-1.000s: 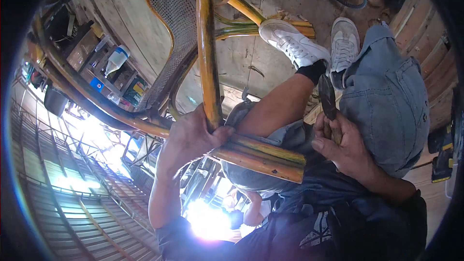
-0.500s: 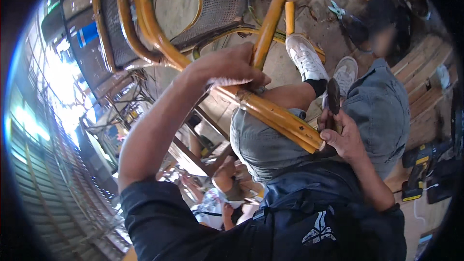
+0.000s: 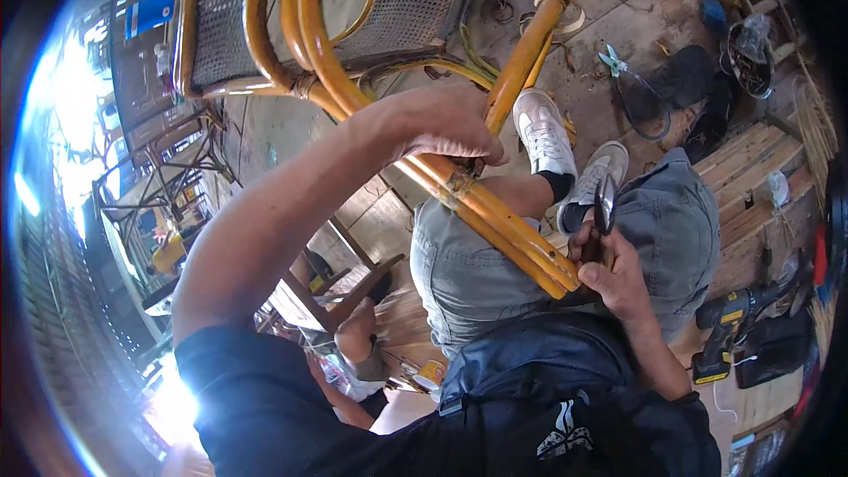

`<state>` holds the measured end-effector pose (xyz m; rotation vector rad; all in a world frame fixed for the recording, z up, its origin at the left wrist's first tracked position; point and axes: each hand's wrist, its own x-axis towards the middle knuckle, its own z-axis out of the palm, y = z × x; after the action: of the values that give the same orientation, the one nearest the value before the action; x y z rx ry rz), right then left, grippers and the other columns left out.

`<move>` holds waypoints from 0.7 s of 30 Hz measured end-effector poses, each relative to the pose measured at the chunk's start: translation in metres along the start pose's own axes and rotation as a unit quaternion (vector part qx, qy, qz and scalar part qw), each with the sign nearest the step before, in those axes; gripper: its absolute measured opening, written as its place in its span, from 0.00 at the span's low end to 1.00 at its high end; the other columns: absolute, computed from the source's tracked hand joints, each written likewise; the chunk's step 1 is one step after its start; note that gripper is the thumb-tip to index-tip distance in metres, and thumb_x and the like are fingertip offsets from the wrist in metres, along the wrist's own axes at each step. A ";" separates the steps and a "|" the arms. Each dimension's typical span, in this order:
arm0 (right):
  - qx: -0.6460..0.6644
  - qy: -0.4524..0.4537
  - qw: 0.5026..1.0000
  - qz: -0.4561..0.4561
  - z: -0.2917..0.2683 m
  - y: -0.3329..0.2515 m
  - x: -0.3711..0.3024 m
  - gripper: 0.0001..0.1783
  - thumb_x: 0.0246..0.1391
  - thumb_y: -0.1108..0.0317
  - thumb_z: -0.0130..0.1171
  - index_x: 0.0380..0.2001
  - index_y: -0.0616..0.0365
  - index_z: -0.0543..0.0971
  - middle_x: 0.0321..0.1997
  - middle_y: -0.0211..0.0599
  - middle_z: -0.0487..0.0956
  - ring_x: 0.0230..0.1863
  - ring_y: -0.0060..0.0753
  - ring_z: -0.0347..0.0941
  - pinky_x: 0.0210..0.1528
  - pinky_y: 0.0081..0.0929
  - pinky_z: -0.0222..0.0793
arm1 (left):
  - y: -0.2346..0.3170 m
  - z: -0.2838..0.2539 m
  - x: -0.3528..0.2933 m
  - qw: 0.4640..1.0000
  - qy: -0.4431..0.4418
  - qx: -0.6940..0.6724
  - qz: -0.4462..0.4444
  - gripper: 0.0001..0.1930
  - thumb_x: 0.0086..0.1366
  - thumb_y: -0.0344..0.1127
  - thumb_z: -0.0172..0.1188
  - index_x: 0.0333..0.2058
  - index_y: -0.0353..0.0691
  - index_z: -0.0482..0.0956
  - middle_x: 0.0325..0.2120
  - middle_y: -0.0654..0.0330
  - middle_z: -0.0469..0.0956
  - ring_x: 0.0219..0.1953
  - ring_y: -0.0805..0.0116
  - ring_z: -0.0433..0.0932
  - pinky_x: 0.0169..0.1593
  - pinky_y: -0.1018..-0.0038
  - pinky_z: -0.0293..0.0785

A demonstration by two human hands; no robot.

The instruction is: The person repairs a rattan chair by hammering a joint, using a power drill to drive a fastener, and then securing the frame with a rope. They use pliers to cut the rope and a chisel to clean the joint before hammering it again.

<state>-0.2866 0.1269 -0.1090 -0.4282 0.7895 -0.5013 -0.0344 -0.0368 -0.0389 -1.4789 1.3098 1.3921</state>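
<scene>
A yellow-brown rattan chair frame (image 3: 526, 62) with woven mesh panels leans across my lap. My left hand (image 3: 455, 128) is closed around it where a slanting pole meets a doubled rail (image 3: 508, 225); its fingertips are partly hidden behind the poles. The rail's cut ends rest over my thigh, close to my right hand (image 3: 614, 269). That hand is closed on a short hand tool (image 3: 605, 205) with a dark, shiny, rounded metal head pointing up; its exact kind is unclear. A dark wrapped binding (image 3: 459, 181) circles the rail below my left hand.
Green-handled cutters (image 3: 611, 60) and dark sandals (image 3: 689, 71) lie on the floor ahead. On the right are a wooden slat platform (image 3: 751, 172) and a yellow-black cordless drill (image 3: 729, 327). Another person's leg (image 3: 356, 331) shows at the lower left, beside wooden furniture.
The view has shifted, showing more floor at the right. My left hand stays on the frame, and the tool in my right hand has turned slightly, its head looking shinier.
</scene>
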 end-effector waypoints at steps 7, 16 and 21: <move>-0.291 -0.069 0.953 -0.044 0.009 -0.003 -0.009 0.27 0.43 0.62 0.69 0.44 0.60 0.69 0.30 0.37 0.70 0.29 0.29 0.68 0.34 0.26 0.66 | -0.003 0.005 0.014 0.998 -0.039 -0.044 -0.025 0.24 0.50 0.52 0.66 0.33 0.35 0.73 0.25 0.60 0.77 0.28 0.71 0.75 0.33 0.74 0.70; -0.299 -0.093 0.947 -0.069 0.021 0.001 -0.009 0.22 0.47 0.63 0.66 0.40 0.60 0.69 0.26 0.36 0.67 0.27 0.36 0.66 0.31 0.33 0.65 | -0.015 0.026 0.005 0.987 0.002 -0.152 -0.043 0.21 0.53 0.44 0.66 0.36 0.36 0.70 0.21 0.64 0.73 0.25 0.75 0.72 0.29 0.77 0.69; -0.308 -0.037 0.943 -0.123 0.020 0.004 -0.013 0.20 0.48 0.62 0.64 0.39 0.61 0.69 0.27 0.37 0.68 0.28 0.36 0.68 0.31 0.34 0.65 | -0.007 0.021 0.008 0.997 0.051 -0.014 -0.048 0.27 0.52 0.44 0.66 0.45 0.35 0.69 0.29 0.62 0.75 0.31 0.73 0.73 0.35 0.75 0.70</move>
<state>-0.2783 0.1414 -0.0914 -1.1331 0.8156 -0.4579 -0.0338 -0.0165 -0.0514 -1.6296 1.2678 1.2932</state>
